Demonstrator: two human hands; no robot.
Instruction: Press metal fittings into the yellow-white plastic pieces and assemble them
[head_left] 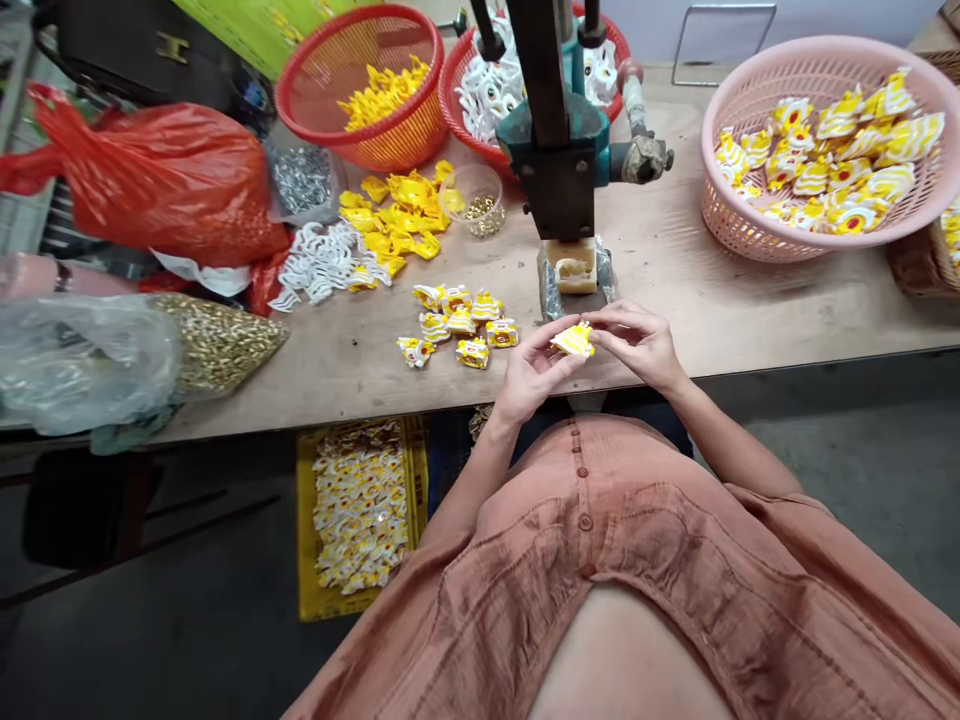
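Observation:
Between my two hands, near the table's front edge, is a small yellow-and-white striped plastic figure [572, 341]. My left hand [534, 368] grips it from the left with thumb and fingers. At its right end, the fingertips of my right hand [637, 342] pinch it or a small part there; I cannot make out which. Just beyond the hands stands a bench press [559, 170] with a cream-coloured block [576, 272] under its head. Several similar striped figures [460, 318] lie on the table to the left of my hands.
Behind those lie yellow pieces [409, 215], white wavy pieces [319, 262] and a clear cup of brass fittings [480, 212]. Red baskets [289, 95] stand at the back, a pink basket [720, 215] at right. A bag of brass pieces [217, 340] lies left; a yellow crate [307, 590] sits below.

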